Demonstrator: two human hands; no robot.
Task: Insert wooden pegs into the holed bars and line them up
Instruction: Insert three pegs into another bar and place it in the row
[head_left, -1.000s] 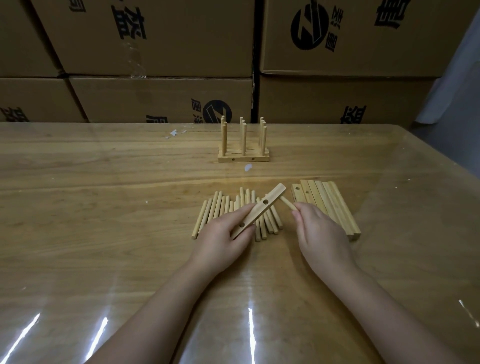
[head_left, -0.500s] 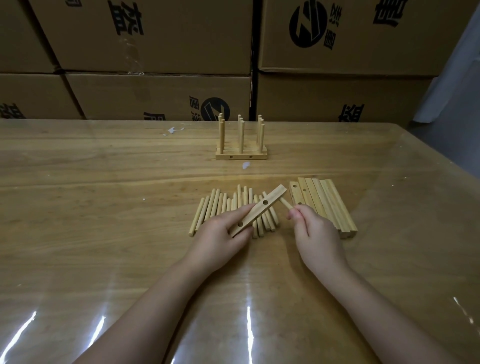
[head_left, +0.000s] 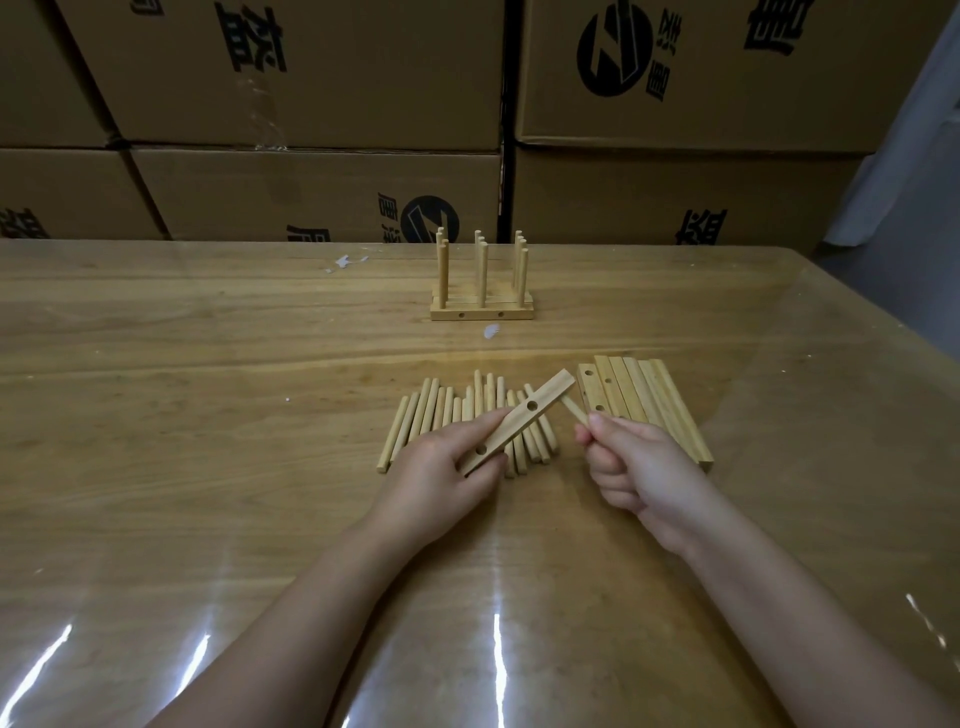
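Pinching a holed bar by its near end, the left grip has thumb and fingers clamped on it. The bar slants up and away to the right of that grip, with two holes showing on its upper face and its far end raised over the loose pegs. Those pegs lie side by side on the tabletop, just beyond the left grip and partly under the bar. The right grip is curled tight round a single peg. The peg's tip sticks out past the thumb toward the bar's far end, near it but apart. A stack of bars lies just beyond the right grip. Well beyond both grips stands a pegged rack, its pegs upright.
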